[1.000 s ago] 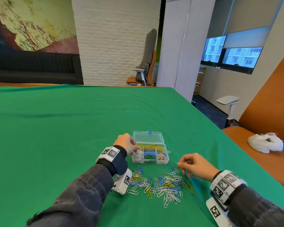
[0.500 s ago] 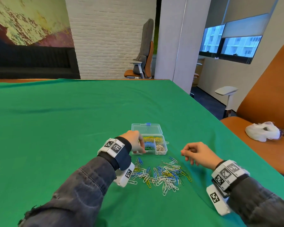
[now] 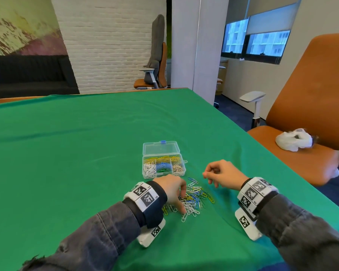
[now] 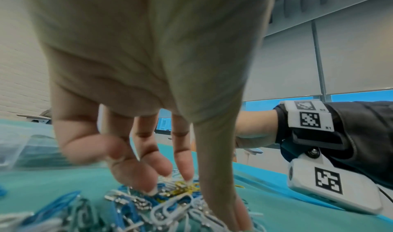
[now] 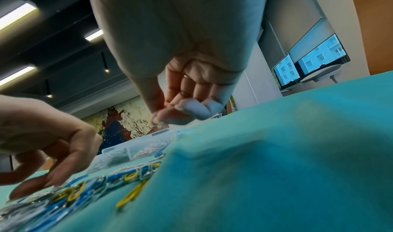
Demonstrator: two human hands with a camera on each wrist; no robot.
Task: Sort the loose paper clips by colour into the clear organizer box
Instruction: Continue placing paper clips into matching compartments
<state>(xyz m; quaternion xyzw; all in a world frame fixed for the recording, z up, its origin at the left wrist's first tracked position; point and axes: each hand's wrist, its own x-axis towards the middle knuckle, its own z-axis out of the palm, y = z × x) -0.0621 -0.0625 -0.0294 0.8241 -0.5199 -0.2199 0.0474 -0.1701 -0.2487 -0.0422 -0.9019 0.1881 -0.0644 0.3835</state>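
Paper clips (image 3: 194,198) – too many to count – lie heaped before one organizer box (image 3: 163,167). Left hand (image 3: 170,189), fingers spread, touches the heap; right hand (image 3: 222,176) hovers curled – pinch contents unclear.

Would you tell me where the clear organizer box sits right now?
In the head view, the clear organizer box sits open on the green table, just beyond the loose paper clips.

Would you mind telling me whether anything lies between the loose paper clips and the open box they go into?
Nothing visible does. The box sits just beyond the paper clips with its lid folded back, only bare green cloth between them. The left hand reaches into the pile.
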